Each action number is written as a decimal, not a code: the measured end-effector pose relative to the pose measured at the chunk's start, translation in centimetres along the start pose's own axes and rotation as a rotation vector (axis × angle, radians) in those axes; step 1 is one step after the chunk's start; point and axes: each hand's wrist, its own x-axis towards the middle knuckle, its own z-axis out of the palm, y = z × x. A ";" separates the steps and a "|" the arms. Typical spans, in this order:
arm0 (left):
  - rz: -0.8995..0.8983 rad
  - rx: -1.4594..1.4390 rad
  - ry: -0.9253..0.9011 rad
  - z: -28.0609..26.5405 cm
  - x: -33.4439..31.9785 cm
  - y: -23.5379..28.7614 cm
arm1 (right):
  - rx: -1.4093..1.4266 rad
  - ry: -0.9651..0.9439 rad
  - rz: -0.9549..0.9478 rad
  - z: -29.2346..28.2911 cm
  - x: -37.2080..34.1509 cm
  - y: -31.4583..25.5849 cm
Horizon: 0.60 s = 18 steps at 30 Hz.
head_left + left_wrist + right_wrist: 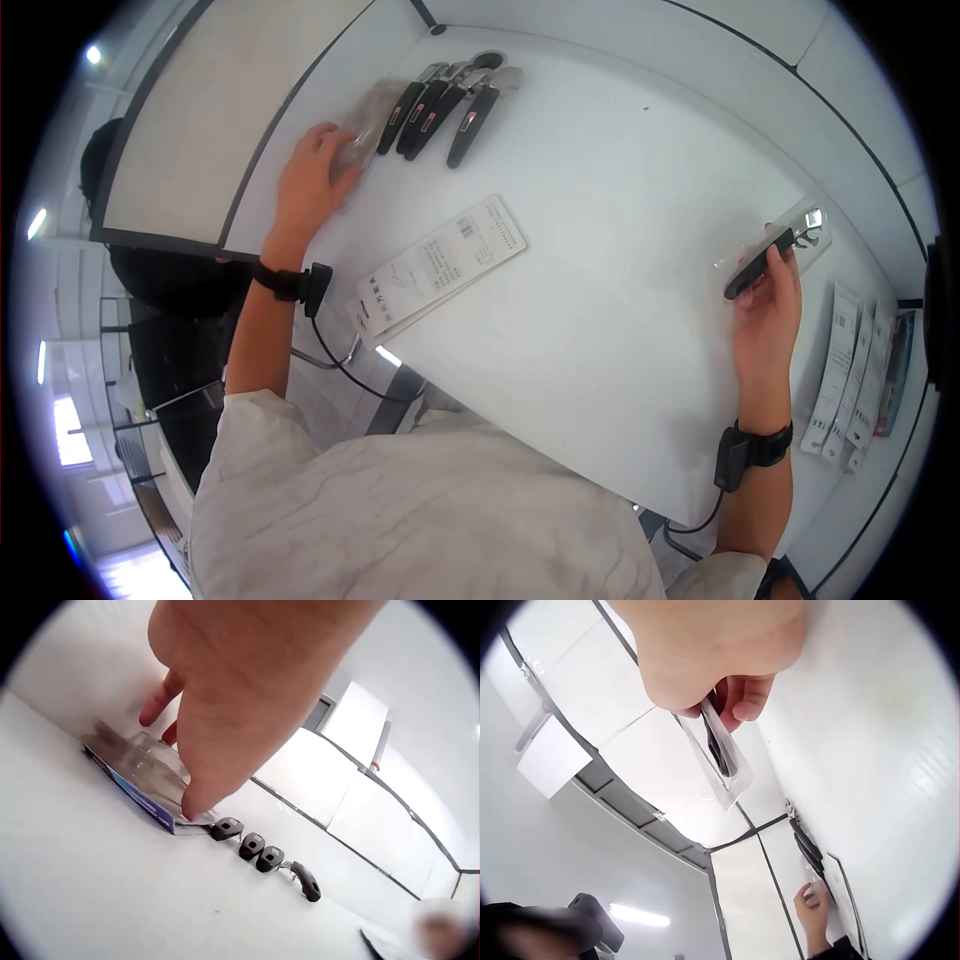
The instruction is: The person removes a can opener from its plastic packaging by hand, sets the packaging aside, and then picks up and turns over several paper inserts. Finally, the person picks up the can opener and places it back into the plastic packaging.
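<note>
Near the left wall my left hand (312, 180) rests over clear plastic packaging (146, 765), its thumb at the near edge and its fingers spread apart. Blue printing runs along the low side of that packaging. On the right, my right hand (768, 310) holds a black-handled opener (760, 265) with a hooked metal head. A clear plastic shell (815, 245) encloses the opener. In the right wrist view, the thumb and fingers pinch this shell (731, 784); part of the handle is hidden behind the hand.
Several black-handled openers (430, 115) lie side by side right of the left hand. Printed cardboard cards (440, 265) overlap near the table's front left edge. More cards (845, 370) lie along the right side. Low white walls border the table (600, 250).
</note>
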 end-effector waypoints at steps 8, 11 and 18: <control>-0.064 -0.176 -0.032 0.2 -0.1 0.2 | -0.012 0.018 0.006 0.1 0.0 -0.1; -0.072 -0.217 -0.052 0.4 -0.1 0.1 | 0.014 -0.013 0.017 -0.2 0.0 -0.1; 0.033 -0.068 0.049 0.5 -0.5 0.6 | 0.021 0.007 0.009 0.1 -0.1 -0.1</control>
